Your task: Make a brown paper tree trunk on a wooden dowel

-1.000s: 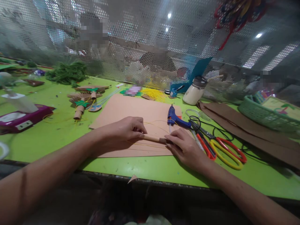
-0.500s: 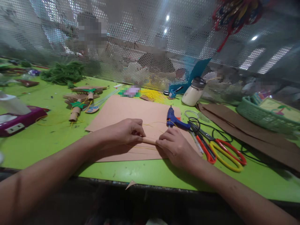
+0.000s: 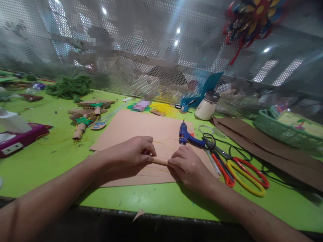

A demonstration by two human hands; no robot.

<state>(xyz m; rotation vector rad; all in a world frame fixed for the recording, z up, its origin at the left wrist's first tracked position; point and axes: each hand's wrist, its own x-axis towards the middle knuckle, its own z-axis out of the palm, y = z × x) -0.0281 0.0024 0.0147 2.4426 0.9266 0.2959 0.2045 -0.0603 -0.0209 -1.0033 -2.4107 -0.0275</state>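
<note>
Between my hands lies a thin tan paper roll point(image 3: 160, 161), just above a large sheet of tan cardboard point(image 3: 141, 126). My left hand point(image 3: 142, 149) pinches its left end, and my right hand point(image 3: 185, 163) has its fingers closed on the right end. Yellow string point(image 3: 155, 167) runs along the sheet near the roll and loops up behind my right hand. Just beyond the right hand rests a blue glue gun point(image 3: 188, 134). The fingertips cover both ends of the roll.
Scissors point(image 3: 247, 174) and a red-orange cutter point(image 3: 223, 168) lie right of my right hand. Brown cardboard strips point(image 3: 264, 144) and a green basket point(image 3: 282, 131) are farther right. A jar point(image 3: 207, 106) stands behind. Paper-roll figures point(image 3: 80, 127) and a purple power strip point(image 3: 25, 137) are at left.
The camera view has tilted up, so the table and its things sit lower in the picture. Both hands keep their grip on the paper roll, with little visible movement.
</note>
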